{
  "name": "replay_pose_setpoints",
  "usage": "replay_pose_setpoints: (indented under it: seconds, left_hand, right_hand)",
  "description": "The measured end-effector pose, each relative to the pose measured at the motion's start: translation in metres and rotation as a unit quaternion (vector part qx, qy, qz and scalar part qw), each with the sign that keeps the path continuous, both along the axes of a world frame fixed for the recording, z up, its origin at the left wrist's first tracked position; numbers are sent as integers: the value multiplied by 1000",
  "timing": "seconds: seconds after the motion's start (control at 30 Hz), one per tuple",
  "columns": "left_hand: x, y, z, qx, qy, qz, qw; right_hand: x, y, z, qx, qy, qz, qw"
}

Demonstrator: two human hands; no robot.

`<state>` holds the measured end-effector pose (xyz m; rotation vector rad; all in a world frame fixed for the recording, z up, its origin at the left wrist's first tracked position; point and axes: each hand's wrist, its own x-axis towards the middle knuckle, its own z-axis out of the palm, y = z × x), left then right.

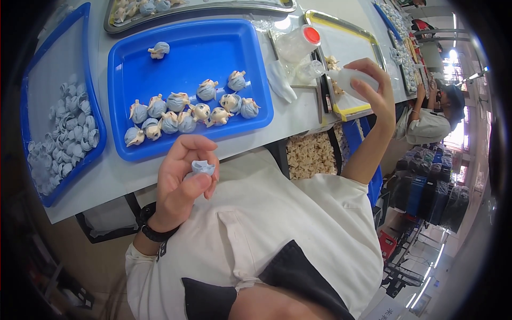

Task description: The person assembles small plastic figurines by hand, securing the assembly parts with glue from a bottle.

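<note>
The left hand [178,178] clamps 1 grey-blue cup-shaped piece [202,167] between thumb and fingers near the blue tray [202,53], perhaps hollow up for access (too small to be sure). The right hand [383,96] has its fingers round a translucent bottle [345,80], likely for easy squeezing.

Your left hand [180,178] holds a small grey-blue piece [203,167] between thumb and fingers, in front of your shirt [256,197]. Your right hand [380,92] grips a whitish bottle [349,80], tilted with its tip pointing left, near a red-lidded jar [293,47]. On the tabletop [114,178], a blue tray [208,58] carries small doll heads [207,90], most toward its near side, one alone at the far left. The left tray [57,56] holds a heap of grey-blue shells [69,133].
</note>
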<state>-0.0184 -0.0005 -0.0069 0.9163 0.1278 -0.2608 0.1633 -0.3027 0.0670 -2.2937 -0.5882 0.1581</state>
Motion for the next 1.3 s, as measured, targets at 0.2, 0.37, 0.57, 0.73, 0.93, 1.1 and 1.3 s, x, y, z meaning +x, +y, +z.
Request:
replay_pose_setpoints:
  seconds: [0.2,0.37,0.57,0.73,0.93,1.1,1.3]
  left_hand:
    - [-2,4,-2,-6,-22,-8,1000]
    - [-2,5,-1,16,-38,-18,999]
    - [-4,1,-1,-17,-44,-7,999]
    - [-3,3,2,-48,-22,12,999]
    - [-2,3,0,-47,-17,-14,999]
    - [-2,3,1,-47,-11,-11,999]
    - [-1,3,2,-54,-16,-16,998]
  right_hand:
    - [-2,-6,-5,5,42,-3,999]
    - [0,-20,-26,236,39,-58,969]
    - [49,11,-51,432,54,-24,900]
    - [66,33,-48,554,155,-27,817]
    - [72,37,-53,657,322,23,682]
    - [68,41,-50,667,350,5,658]
    - [79,38,-44,611,304,-24,730]
